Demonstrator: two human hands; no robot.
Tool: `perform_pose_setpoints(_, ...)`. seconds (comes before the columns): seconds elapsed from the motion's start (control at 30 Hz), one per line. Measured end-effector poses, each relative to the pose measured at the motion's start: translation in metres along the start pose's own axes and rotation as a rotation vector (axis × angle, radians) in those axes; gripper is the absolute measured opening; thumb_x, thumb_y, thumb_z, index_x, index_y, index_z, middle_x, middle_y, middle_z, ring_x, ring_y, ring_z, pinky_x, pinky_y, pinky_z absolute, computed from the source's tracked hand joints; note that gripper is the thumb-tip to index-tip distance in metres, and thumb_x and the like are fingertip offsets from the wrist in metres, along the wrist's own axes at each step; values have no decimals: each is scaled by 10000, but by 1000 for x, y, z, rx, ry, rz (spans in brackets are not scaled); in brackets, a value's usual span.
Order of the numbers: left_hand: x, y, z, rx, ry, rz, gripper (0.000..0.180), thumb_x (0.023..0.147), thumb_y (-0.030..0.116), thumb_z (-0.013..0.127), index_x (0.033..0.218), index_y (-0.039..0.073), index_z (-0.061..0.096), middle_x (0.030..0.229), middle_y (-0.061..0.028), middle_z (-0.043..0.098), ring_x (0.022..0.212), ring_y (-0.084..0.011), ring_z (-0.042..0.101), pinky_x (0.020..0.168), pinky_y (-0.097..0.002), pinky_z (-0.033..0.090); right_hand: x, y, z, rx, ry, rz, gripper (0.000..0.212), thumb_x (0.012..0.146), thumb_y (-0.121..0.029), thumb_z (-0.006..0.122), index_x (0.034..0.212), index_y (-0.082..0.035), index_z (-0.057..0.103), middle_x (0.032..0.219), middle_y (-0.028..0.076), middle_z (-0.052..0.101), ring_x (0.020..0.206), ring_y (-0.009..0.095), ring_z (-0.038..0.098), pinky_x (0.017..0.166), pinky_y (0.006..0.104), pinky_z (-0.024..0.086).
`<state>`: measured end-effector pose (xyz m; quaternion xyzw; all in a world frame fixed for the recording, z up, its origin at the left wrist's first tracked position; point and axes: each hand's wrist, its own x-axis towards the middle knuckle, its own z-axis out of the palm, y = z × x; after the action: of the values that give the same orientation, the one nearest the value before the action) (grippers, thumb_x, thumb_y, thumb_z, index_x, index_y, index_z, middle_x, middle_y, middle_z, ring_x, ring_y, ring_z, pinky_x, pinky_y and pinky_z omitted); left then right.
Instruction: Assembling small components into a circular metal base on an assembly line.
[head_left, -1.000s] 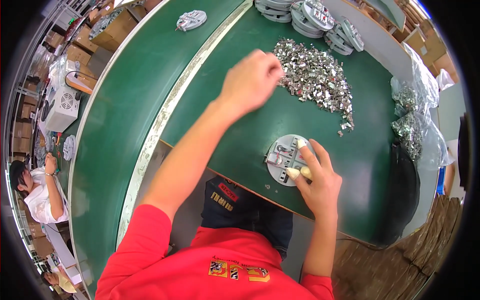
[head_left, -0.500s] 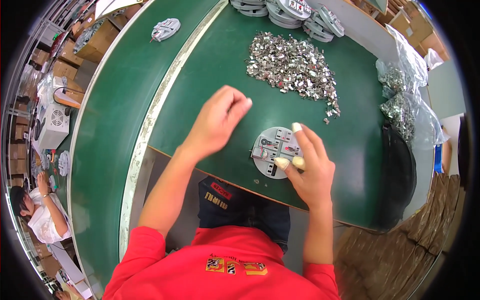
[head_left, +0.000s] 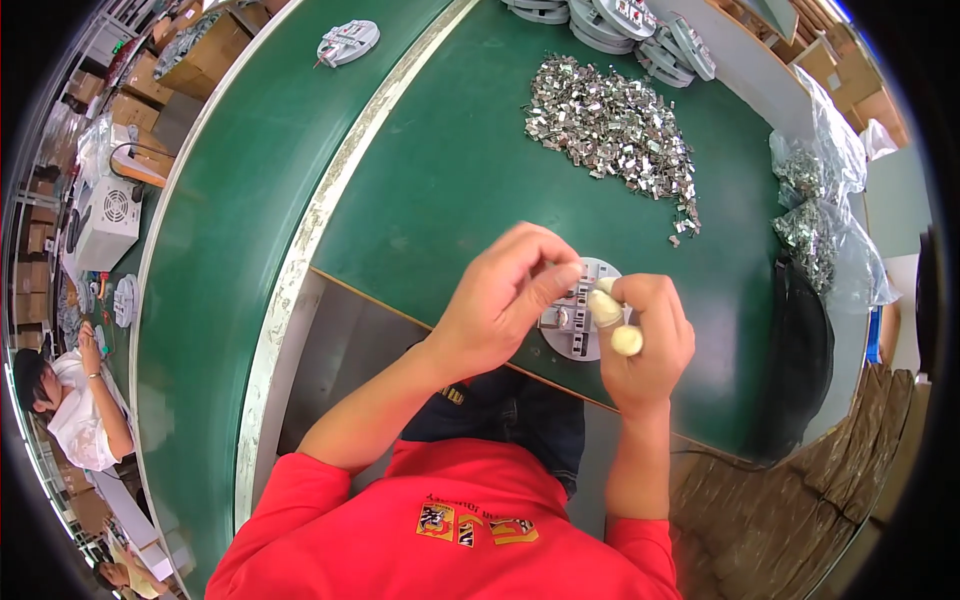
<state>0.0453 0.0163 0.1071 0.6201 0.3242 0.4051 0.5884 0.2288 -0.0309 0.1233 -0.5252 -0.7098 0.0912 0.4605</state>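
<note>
A round grey plastic disc point(head_left: 578, 322) with small electronic parts and wires set in it lies on the green table, near its front edge. Over its left side is my left hand point(head_left: 508, 298), thumb and forefinger pinched together. My right hand point(head_left: 648, 335) is over the disc's right side, its fingers drawn together, with pale finger covers on several tips. The two sets of fingertips are close to each other above the disc. Whatever they pinch is too small or hidden to make out. Both hands cover part of the disc.
A heap of small metal pieces point(head_left: 620, 120) spreads beyond the disc. Stacked grey discs point(head_left: 610, 25) stand at the back. Another disc point(head_left: 348, 42) rests on the green strip at left. Plastic bags of metal pieces point(head_left: 808, 235) and a black bag point(head_left: 795, 360) are at right. A co-worker point(head_left: 85, 410) sits far left.
My left hand has come right and down to the disc, its fingertips now near those of my right hand. The right hand's fingers have drawn together. The whole view has shifted slightly.
</note>
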Motion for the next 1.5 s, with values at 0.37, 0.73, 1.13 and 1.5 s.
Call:
perform_pose_setpoints(0.37, -35, -41, 5, 547, 345, 248, 381, 737, 210, 940, 1000, 59, 709, 1009, -58, 704, 877, -210, 643, 732, -326, 488, -13, 24, 18, 288, -98, 268, 180, 800, 85, 699, 922, 3, 595, 876, 72, 620, 651, 154, 499, 600, 295, 427)
perform_pose_setpoints(0.73, -21, -51, 8, 610, 327, 245, 164, 807, 135, 875, 929, 93, 772, 930, -29, 768, 801, -211, 684, 731, -329, 497, -8, 23, 14, 430, -232, 456, 71, 892, 27, 695, 907, 10, 627, 816, 61, 625, 695, 124, 547, 632, 280, 460)
perform_pose_setpoints(1.13, -25, -52, 0, 581, 331, 258, 181, 795, 123, 879, 944, 90, 782, 946, -37, 773, 802, -207, 688, 724, -329, 494, -1, 13, 25, 376, -283, 492, 77, 906, 0, 711, 920, 14, 637, 810, 65, 650, 710, 133, 611, 646, 288, 502)
perform_pose_setpoints(1.5, -26, -55, -2, 564, 355, 265, 150, 815, 210, 863, 920, 139, 782, 917, 11, 746, 765, -195, 652, 685, -336, 455, -1, 12, 29, 387, -286, 504, 77, 911, -5, 710, 925, 14, 637, 812, 62, 648, 711, 127, 606, 651, 286, 507)
